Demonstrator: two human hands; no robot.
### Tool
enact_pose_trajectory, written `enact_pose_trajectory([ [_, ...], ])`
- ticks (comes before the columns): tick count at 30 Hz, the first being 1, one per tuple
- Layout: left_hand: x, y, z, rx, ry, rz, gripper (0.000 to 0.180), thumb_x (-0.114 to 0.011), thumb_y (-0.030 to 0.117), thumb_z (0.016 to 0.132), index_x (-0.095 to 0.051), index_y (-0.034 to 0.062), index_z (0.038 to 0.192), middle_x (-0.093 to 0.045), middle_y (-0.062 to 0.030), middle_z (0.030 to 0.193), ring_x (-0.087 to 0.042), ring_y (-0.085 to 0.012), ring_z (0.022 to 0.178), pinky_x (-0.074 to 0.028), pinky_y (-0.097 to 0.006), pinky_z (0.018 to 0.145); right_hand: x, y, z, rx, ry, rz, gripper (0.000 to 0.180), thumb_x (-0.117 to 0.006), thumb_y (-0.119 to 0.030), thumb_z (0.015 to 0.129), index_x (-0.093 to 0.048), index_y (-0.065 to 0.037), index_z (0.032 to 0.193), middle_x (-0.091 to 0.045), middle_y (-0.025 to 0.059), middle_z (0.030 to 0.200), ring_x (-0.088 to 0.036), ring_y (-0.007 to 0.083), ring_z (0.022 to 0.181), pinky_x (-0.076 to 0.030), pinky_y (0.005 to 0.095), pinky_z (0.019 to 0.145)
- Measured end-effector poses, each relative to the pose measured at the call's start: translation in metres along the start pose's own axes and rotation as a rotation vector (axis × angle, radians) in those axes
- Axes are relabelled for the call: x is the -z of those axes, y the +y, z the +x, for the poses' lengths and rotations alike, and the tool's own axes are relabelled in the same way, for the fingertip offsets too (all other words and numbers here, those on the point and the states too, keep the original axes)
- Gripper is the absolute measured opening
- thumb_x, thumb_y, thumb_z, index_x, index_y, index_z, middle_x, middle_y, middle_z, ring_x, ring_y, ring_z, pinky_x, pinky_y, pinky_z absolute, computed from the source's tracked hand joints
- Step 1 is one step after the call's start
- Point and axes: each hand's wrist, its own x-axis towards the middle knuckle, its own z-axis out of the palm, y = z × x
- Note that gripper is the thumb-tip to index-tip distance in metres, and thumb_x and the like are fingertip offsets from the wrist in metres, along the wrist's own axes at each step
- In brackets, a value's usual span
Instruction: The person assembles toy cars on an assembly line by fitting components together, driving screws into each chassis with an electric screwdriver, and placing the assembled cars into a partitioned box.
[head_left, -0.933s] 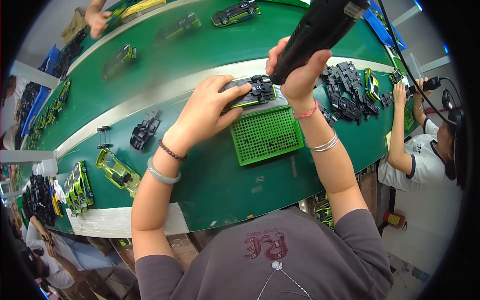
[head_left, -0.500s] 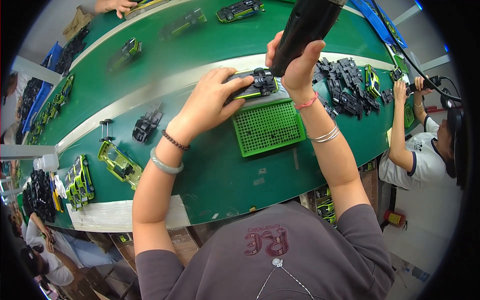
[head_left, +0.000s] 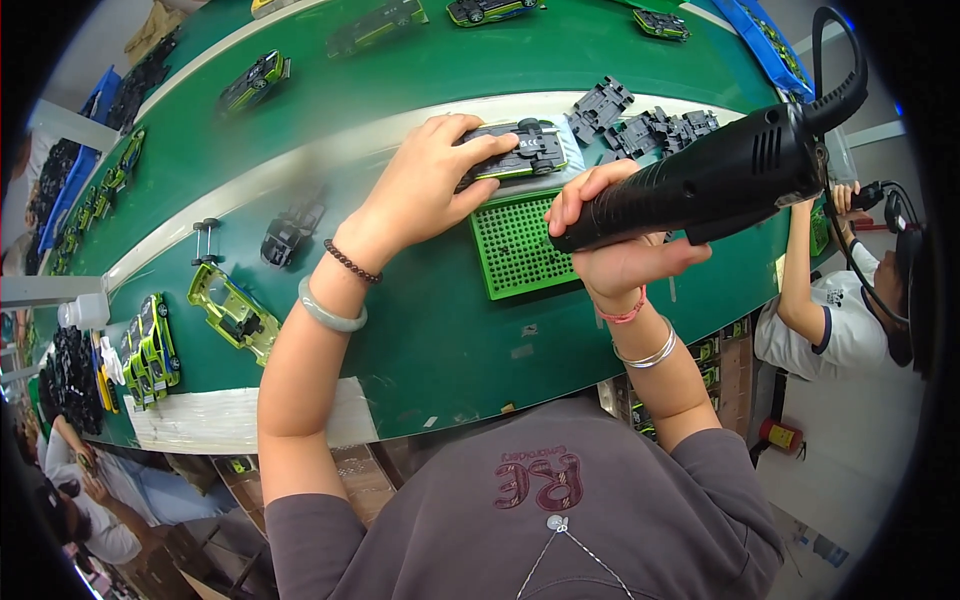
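A toy car [head_left: 535, 152], black underside up with wheels showing, lies on a pale pad [head_left: 572, 140]. My left hand [head_left: 425, 180] is closed on the car's left end, fingers across its top and thumb on the near side. Gripped in my right hand [head_left: 615, 245] is a black electric screwdriver [head_left: 720, 180], held nearly level, its cable end pointing right. Its tip is hidden by my fingers, apart from the car. Below both hands sits a green perforated tray [head_left: 500, 292] with small dark pieces in its holes.
Black chassis parts [head_left: 600, 105] are heaped beyond the screwdriver. At left lie another black chassis [head_left: 292, 232], a wheel axle [head_left: 205, 240], a yellow-green car shell [head_left: 235, 315] and a stack of cars [head_left: 150, 350]. More cars [head_left: 255, 80] sit on the far belt. A co-worker [head_left: 840, 310] is at right.
My right hand has come toward me, and the screwdriver has swung from steeply raised to nearly level, pointing right. My left hand stays on the car.
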Motion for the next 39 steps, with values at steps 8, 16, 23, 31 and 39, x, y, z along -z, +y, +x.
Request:
enact_pose_trajectory([
  [8, 0.000, 0.000, 0.001, -0.005, 0.005, 0.000, 0.040, -0.066, 0.015, 0.073, -0.059, 0.0140, 0.112, -0.052, -0.0161, 0.109, -0.050, -0.0328, 0.102, -0.042, -0.040, 0.088, 0.004, 0.009, -0.003, -0.037, -0.029, 0.016, 0.103, -0.015, -0.096, 0.052, -0.044, -0.001, 0.081, -0.049, 0.0094, 0.059, -0.049, 0.0177, 0.050, -0.043, 0.0270, 0.047],
  [16, 0.003, 0.000, 0.000, 0.021, -0.064, 0.021, 0.045, -0.064, 0.015, 0.076, -0.054, 0.0150, 0.120, -0.050, -0.0141, 0.115, -0.047, -0.0323, 0.109, -0.039, -0.040, 0.093, 0.000, 0.010, -0.006, -0.042, -0.063, -0.059, 0.099, -0.021, -0.094, 0.055, -0.043, -0.002, 0.081, -0.050, 0.0089, 0.061, -0.050, 0.0163, 0.051, -0.044, 0.0270, 0.048],
  [23, 0.037, -0.002, -0.002, 0.026, -0.043, 0.027, 0.063, -0.071, 0.021, 0.071, -0.044, 0.0084, 0.127, -0.050, -0.0156, 0.115, -0.047, -0.0331, 0.109, -0.039, -0.040, 0.094, -0.001, 0.005, -0.001, -0.048, -0.074, -0.100, 0.101, -0.018, -0.095, 0.053, -0.044, -0.001, 0.081, -0.050, 0.0091, 0.061, -0.051, 0.0171, 0.051, -0.044, 0.0274, 0.048],
  [31, 0.049, -0.019, -0.010, 0.195, -0.248, 0.058, 0.058, -0.076, 0.028, 0.066, -0.051, -0.0001, 0.110, -0.056, -0.0183, 0.102, -0.053, -0.0336, 0.098, -0.043, -0.038, 0.085, -0.045, -0.020, 0.067, 0.211, -0.122, 0.155, 0.104, -0.013, -0.095, 0.053, -0.047, -0.001, 0.079, -0.051, 0.0106, 0.060, -0.050, 0.0189, 0.049, -0.045, 0.0297, 0.047],
  [39, 0.044, -0.025, -0.010, 0.135, -0.190, -0.037, 0.054, -0.077, 0.022, 0.062, -0.055, -0.0014, 0.105, -0.059, -0.0206, 0.095, -0.055, -0.0346, 0.094, -0.045, -0.040, 0.082, -0.082, 0.019, 0.082, 0.133, -0.202, -0.028, 0.099, -0.021, -0.092, 0.059, -0.049, 0.001, 0.077, -0.051, 0.0120, 0.055, -0.051, 0.0195, 0.047, -0.043, 0.0280, 0.044],
])
